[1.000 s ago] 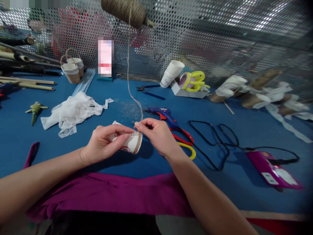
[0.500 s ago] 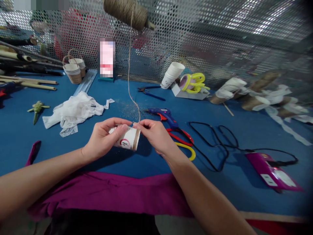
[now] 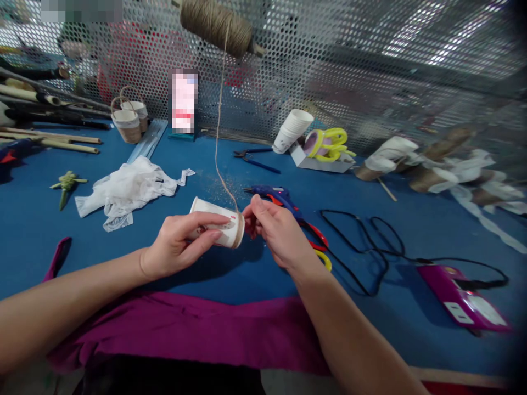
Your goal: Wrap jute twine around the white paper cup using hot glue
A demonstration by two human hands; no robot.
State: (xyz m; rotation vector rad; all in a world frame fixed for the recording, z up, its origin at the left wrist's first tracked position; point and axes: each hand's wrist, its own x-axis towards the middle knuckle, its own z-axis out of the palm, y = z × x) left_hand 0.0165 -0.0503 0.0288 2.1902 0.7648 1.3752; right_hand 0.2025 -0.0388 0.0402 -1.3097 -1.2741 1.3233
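Note:
My left hand is closed around a white paper cup tipped on its side above the table. Brown twine is wound around the cup's right end. From there the strand runs up to a large twine spool mounted at the mesh. Just right of the wound end is my right hand, its fingers curled together near the twine. Whether anything sits between those fingertips is hidden.
A blue glue gun lies beyond my right hand, scissors beside it. Its black cable loops near a purple power strip. White lace, pliers, stacked cups and small twine-wrapped buckets stand farther back.
My right hand has come off the cup's edge and moved right, fingers curled. The cup has turned in my left hand, so its printed mark is now mostly covered.

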